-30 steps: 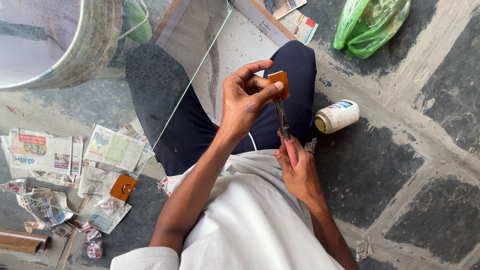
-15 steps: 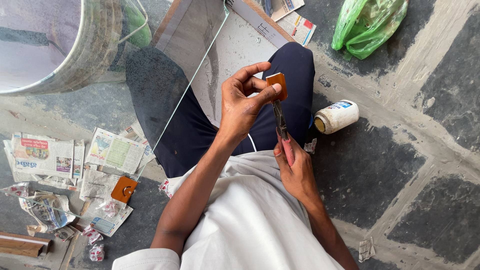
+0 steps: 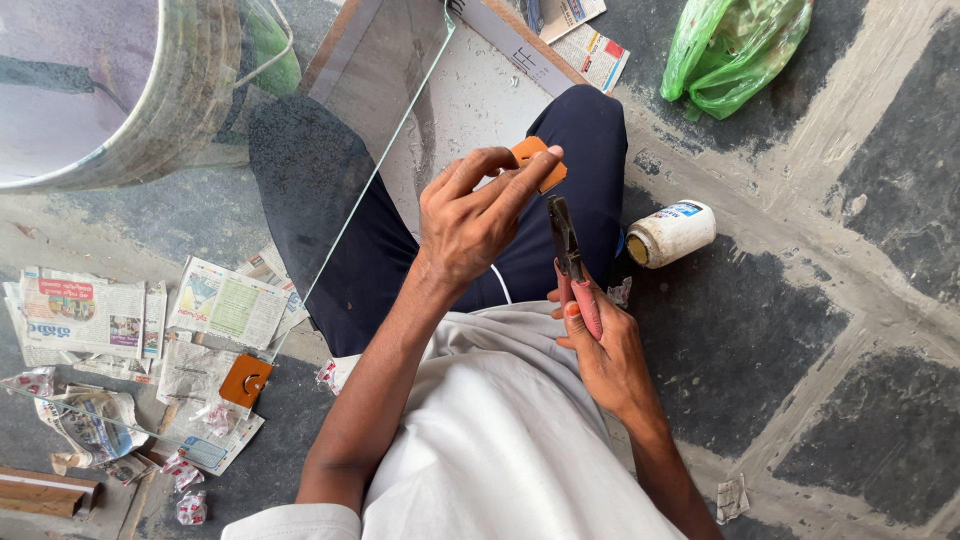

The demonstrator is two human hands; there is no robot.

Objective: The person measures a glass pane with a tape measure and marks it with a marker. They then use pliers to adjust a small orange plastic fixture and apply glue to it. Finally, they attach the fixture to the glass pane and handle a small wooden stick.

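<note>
Since the earlier frame the pliers have come off the orange tab: jaws were up at its lower edge, now they sit just below it w/ a small gap, and the left hand has rolled so its back faces the camera. Nearest, the right hand is wrapped round the red-pink handles, tip pointing up; jaws look nearly closed on nothing, though that's hard to tell at this size. Above it the left hand pinches the tab between thumb and fingertips, over the person's lap, other fingers curled. Judging by this, work on the tab is mid-way: tab held up, tool ready beside it but not biting, so any bending or gripping is left to do. A second orange tab lies on newspaper by the left knee, apart from both hands; whether it's finished I can't tell. Further out, a white jar lies on its side on the floor right of the leg, a glass sheet leans past the knee, w/ a bucket far left and a green bag far right.
</note>
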